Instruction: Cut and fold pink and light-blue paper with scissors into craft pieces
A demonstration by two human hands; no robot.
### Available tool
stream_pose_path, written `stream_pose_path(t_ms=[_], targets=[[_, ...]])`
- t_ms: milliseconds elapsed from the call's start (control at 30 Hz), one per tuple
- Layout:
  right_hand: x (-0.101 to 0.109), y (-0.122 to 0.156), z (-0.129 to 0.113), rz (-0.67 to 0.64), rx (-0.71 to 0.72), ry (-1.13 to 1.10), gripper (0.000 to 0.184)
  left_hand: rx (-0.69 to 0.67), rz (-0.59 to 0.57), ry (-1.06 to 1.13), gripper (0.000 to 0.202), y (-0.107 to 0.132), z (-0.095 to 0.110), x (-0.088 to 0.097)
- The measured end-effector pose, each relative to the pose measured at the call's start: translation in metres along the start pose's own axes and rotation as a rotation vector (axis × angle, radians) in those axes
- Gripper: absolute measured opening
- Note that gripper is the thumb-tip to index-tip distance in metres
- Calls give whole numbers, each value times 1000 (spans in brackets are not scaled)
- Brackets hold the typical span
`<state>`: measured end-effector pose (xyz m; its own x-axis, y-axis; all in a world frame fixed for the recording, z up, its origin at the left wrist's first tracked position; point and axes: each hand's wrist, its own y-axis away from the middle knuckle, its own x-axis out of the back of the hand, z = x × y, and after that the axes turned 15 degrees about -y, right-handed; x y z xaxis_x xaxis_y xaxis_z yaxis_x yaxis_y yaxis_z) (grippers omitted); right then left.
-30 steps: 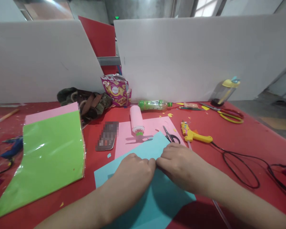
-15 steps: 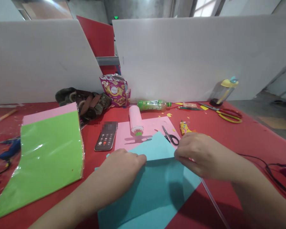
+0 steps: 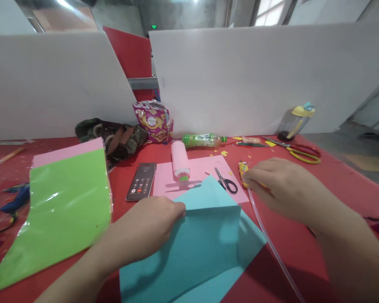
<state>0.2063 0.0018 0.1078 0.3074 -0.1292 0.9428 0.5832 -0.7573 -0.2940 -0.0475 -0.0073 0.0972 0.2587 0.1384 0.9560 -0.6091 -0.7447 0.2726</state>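
Observation:
My left hand (image 3: 154, 221) is closed on the left part of a light blue sheet of paper (image 3: 208, 240), which is folded over with its near flap raised. To the right, my right hand (image 3: 278, 187) has its fingers closed around a yellow glue gun (image 3: 243, 170), hiding most of its body. A long clear glue stick (image 3: 274, 248) runs from the gun toward the near edge. Just beyond the blue paper, black-handled scissors (image 3: 227, 182) and a pink-wrapped bottle (image 3: 180, 160) with a green cap lie on a pink sheet (image 3: 205, 166).
On the red table lie a phone (image 3: 142, 181), a green sheet (image 3: 69, 206) in clear wrap, and a blue glue gun (image 3: 17, 200). At the back are a snack bag (image 3: 153, 120), a green bottle (image 3: 202, 140), red-and-yellow scissors (image 3: 303, 153) and a clear yellow-lidded bottle (image 3: 295, 122).
My right hand has let go of the blue paper's fold and moved right and away onto the yellow glue gun. My left hand keeps the paper, having shifted slightly left.

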Motion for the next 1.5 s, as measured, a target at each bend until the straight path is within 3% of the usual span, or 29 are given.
stream_pose_path(t_ms=[100, 233, 400, 500, 633, 833, 1067, 1167, 1267, 1367, 1433, 1500], targets=[[-10, -5, -24, -37, 83, -76, 16, -31, -13, -14, 24, -5, 9, -3], [-35, -7, -51, -192, 193, -90, 9, -86, 11, -4, 25, -9, 19, -8], [-57, -6, -57, -152, 302, -80, 15, -127, 51, -16, 24, -10, 26, -10], [-55, -6, -56, -184, 298, -86, 16, -147, 71, -35, 24, -10, 30, -10], [-45, -8, -56, -332, 252, -110, 14, -169, 45, -65, 23, -9, 32, -10], [-22, -10, -45, -486, 78, -21, 14, -56, -5, -159, 26, -6, 18, -7], [-8, 1, -17, -374, 1, -5, 23, 62, -90, -263, 26, 1, -10, -9], [-8, 3, -14, -342, 5, -45, 26, 206, -35, -340, 28, 4, -16, -9], [-12, -1, -23, -342, 51, -57, 23, 257, 107, -318, 29, 2, -6, -2], [-20, -5, -36, -335, 107, -61, 18, 110, 321, -185, 23, -3, 17, 0], [-26, -6, -43, -278, 160, -84, 16, -47, 336, -91, 20, -8, 31, -4], [-32, -6, -48, -221, 195, -112, 15, -122, 281, -65, 20, -12, 40, -11]])
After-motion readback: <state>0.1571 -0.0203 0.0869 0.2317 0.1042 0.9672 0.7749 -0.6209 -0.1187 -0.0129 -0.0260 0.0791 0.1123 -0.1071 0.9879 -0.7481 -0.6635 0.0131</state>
